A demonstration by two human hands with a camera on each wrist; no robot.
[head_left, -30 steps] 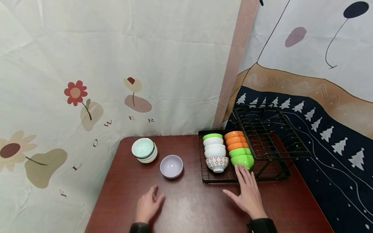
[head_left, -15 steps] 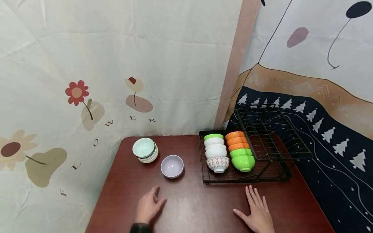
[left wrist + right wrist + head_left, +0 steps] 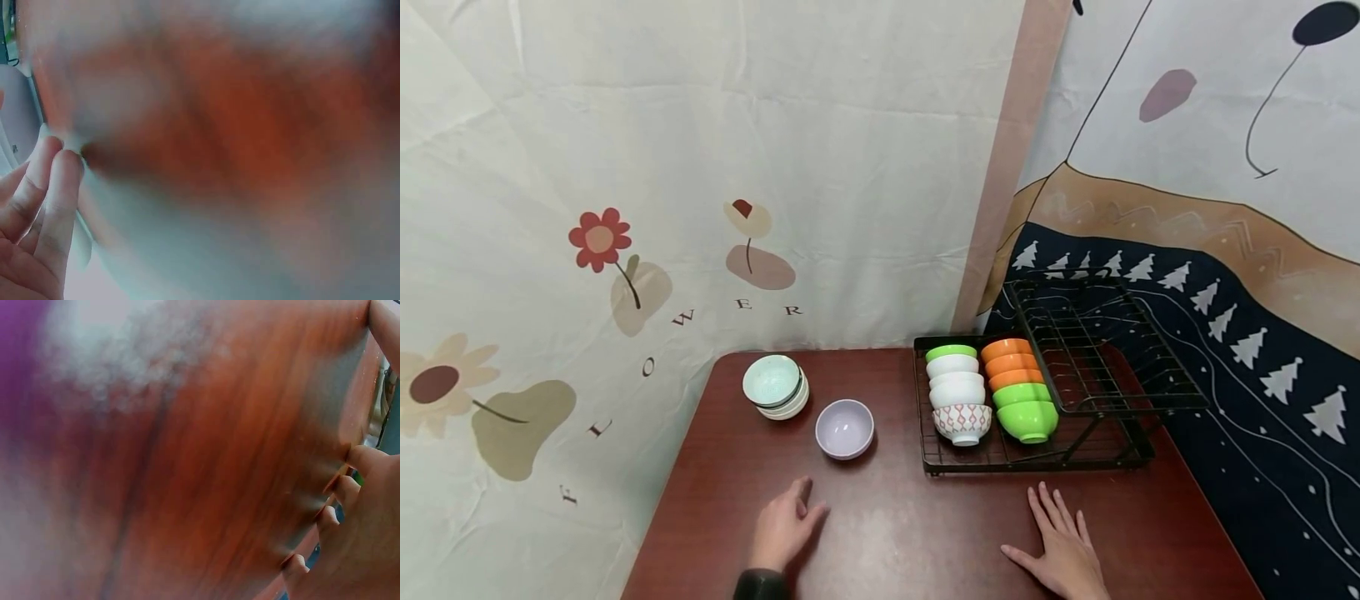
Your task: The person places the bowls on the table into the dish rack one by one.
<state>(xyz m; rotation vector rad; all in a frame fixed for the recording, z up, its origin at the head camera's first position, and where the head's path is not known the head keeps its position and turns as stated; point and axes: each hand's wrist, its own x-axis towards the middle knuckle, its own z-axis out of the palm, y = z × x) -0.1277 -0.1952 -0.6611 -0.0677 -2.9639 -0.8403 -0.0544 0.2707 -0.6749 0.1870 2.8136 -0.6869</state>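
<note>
My left hand (image 3: 784, 527) rests on the table with loosely bent fingers and holds nothing. Beyond it stands a lavender bowl (image 3: 844, 429), apart from the fingers. To the right, my right hand (image 3: 1060, 546) lies spread on the tabletop, in front of a black wire dish rack (image 3: 985, 468). Two rows of tilted bowls fill part of the rack's lower tier. A red-patterned bowl (image 3: 962, 423) fronts the left row, with white bowls (image 3: 956, 380) behind. The right row has green bowls (image 3: 1028, 419) in front of orange bowls (image 3: 1010, 362). Both wrist views are mostly blurred tabletop.
A small stack of bowls, topped by a pale mint bowl (image 3: 771, 380), stands at the table's back left. The rack's upper tier (image 3: 1105, 350) overhangs its right side. Printed cloth (image 3: 850, 167) hangs behind the dark red table (image 3: 910, 533).
My right hand has drawn back from the front green bowl to the table and lies there spread. The left hand stays in place, and the bowls have not visibly moved.
</note>
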